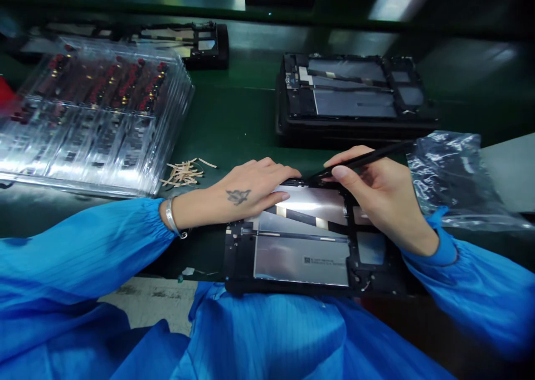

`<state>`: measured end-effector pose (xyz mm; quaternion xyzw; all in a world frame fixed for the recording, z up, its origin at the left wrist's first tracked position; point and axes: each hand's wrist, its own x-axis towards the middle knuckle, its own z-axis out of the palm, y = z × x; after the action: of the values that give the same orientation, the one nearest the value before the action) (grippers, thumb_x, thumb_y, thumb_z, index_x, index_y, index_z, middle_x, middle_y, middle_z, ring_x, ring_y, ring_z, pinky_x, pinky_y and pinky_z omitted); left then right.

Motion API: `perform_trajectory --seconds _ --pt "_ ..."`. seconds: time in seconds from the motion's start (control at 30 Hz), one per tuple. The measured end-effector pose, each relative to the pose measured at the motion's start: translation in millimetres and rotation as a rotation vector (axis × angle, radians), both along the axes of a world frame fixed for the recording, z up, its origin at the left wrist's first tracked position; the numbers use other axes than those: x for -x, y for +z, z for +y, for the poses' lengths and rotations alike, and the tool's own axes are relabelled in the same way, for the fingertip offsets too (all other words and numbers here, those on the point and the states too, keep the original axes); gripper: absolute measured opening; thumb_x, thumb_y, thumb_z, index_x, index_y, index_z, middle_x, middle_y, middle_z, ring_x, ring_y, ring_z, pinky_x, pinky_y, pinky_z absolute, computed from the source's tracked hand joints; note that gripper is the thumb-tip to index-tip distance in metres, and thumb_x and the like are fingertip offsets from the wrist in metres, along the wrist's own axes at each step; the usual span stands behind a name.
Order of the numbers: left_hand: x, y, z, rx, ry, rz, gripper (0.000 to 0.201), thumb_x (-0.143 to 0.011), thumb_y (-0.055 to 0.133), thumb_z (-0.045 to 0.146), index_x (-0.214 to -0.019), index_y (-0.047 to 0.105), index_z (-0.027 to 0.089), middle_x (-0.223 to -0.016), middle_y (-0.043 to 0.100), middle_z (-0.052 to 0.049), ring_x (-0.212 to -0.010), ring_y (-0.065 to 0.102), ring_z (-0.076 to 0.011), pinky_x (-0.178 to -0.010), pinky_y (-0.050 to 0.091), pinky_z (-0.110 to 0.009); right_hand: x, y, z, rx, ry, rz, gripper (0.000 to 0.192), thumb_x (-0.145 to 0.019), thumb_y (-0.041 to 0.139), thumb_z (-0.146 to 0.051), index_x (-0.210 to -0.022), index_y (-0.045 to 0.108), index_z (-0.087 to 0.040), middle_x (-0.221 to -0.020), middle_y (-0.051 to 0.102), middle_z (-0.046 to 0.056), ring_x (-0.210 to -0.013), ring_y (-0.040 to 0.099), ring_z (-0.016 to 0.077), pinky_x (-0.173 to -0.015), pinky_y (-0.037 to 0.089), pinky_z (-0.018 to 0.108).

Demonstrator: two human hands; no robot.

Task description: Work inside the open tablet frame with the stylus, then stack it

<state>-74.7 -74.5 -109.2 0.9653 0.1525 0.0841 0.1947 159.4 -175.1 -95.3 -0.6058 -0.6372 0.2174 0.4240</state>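
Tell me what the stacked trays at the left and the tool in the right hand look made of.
Stacked trays: clear thin plastic, glossy, with glare and contents showing through. Tool in the right hand: slim black matte stick, probably plastic, though metal can't be ruled out.

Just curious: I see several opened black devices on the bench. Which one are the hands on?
The nearest device, at the bench's front edge. The left hand rests on it; the others lie untouched farther back.

1. The worktop (234, 118) is dark green.
2. Far left – a stack of clear trays (92, 112); just right of it, a heap of tan strips (184, 173).
3. Far middle and right – two open tablets (353, 96).
4. Near edge – another open tablet (301, 246).
5. Right – a crumpled clear bag (455, 179).
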Motion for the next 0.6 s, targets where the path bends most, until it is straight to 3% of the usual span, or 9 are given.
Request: perform_trajectory --seconds 0.1,0.2,0.4,0.6 --pt "5.4 4.4 1.1 -0.009 -0.049 0.002 0.046 -0.107 0.044 0.036 -0.149 0.043 0.016 -0.141 0.058 -0.010 -0.122 0.055 -0.0239 -0.101 0.046 -0.038 -1.4 -2.6 1.4 0.008 -0.017 0.131 0.012 -0.094 0.068 -0.037 -0.094 0.071 -0.025 -0.091 0.069 0.002 -0.077 0.071 0.0182 -0.067 0.058 0.030" --pt "14.7 13.2 3.8 -0.034 -0.081 0.008 0.045 -0.108 0.042 0.033 -0.150 0.042 0.017 -0.146 0.054 -0.009 -0.128 0.051 -0.0233 -0.105 0.044 -0.038 -2.3 -4.8 1.4 0.002 -0.009 0.088 0.013 -0.093 0.068 -0.038 -0.093 0.072 -0.025 -0.089 0.070 0.003 -0.077 0.070 0.0184 -0.063 0.056 0.029" --pt "31.4 33.1 5.8 -0.053 0.021 0.005 0.040 -0.108 0.042 0.033 -0.146 0.048 0.020 -0.140 0.058 -0.008 -0.128 0.052 -0.0228 -0.106 0.042 -0.038 -1.7 -5.3 1.9 -0.037 0.022 -0.033 0.010 -0.094 0.066 -0.030 -0.094 0.073 -0.023 -0.092 0.072 0.002 -0.080 0.069 0.0167 -0.062 0.054 0.026" --pt "36.8 35.0 4.9 -0.056 0.061 0.014 0.040 -0.108 0.041 0.034 -0.145 0.049 0.023 -0.137 0.060 -0.007 -0.127 0.053 -0.0226 -0.105 0.044 -0.038 -1.5 -5.1 1.8 -0.024 0.027 -0.021 0.012 -0.095 0.065 -0.031 -0.095 0.071 -0.021 -0.095 0.071 0.002 -0.080 0.068 0.0158 -0.063 0.055 0.026"
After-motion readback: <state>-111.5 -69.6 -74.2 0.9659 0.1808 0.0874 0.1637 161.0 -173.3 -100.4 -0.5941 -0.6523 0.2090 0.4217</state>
